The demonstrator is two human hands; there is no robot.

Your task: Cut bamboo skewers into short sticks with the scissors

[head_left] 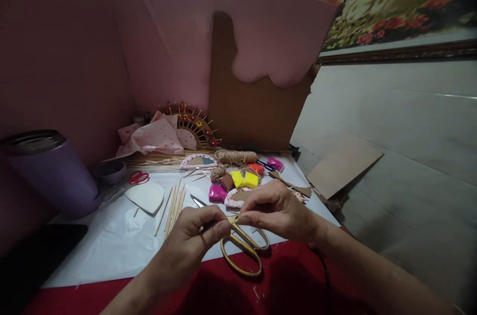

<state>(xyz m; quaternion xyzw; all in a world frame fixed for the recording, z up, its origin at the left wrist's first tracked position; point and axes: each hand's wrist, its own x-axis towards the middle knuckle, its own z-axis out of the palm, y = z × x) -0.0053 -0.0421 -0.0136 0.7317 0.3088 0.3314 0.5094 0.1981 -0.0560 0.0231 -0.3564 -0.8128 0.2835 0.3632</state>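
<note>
My left hand [196, 235] and my right hand [278, 213] are held close together over the table's front, each with thumb and index finger pinched. Whatever is between those fingertips is too small to make out. Just beneath both hands lie gold-handled scissors [249, 249], with their blades pointing to the far left. Several thin wooden sticks [175, 208] rest on the white sheet beside my left hand. Partly covered by my right hand is a half-round cardboard piece [237, 197] with a pale fabric edge.
A purple tumbler [55, 176] stands at left, near red-handled scissors [138, 177] and a white rounded cutout [145, 196]. Yellow [245, 179] and magenta packets [216, 193] lie before a twine roll [236, 157]. Behind stands a pink panel [167, 46] with brown cardboard [253, 111].
</note>
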